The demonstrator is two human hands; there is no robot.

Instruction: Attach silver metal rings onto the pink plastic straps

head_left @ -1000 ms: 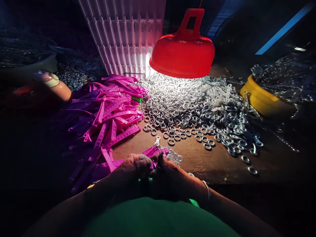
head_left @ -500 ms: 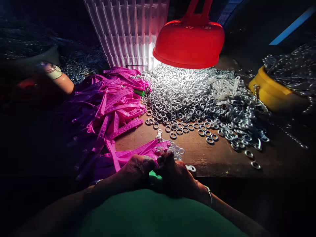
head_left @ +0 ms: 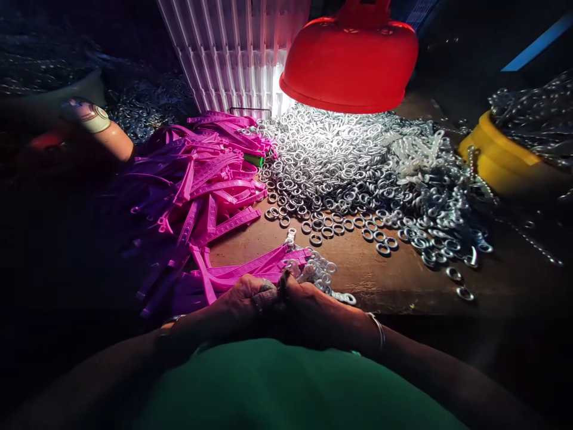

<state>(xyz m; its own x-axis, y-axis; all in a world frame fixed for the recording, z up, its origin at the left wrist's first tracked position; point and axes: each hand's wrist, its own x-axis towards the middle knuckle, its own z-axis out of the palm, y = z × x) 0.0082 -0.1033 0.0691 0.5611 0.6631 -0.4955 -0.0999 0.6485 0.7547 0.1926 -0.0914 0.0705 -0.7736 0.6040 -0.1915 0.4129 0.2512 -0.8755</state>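
My left hand [head_left: 244,298] and my right hand [head_left: 308,307] press together at the near edge of the wooden table [head_left: 385,286], fingers curled closed. What they pinch between them is hidden in shadow. Just beyond the fingertips lie a few pink plastic straps [head_left: 264,266] and a small cluster of metal rings [head_left: 320,272]. A big heap of pink straps [head_left: 197,179] spreads to the left. A large pile of silver rings [head_left: 349,173] lies under the lamp.
A red lamp shade [head_left: 351,60] hangs low over the rings. A white ribbed crate [head_left: 233,54] stands behind. A yellow tub [head_left: 496,161] holding chains sits at the right. A bottle [head_left: 96,128] lies at the left. Loose rings [head_left: 461,283] scatter rightward.
The view has tilted, shifting the table contents upward. My hands have stayed together near the edge, drawing slightly closer to my body, away from the pink strap they were over.
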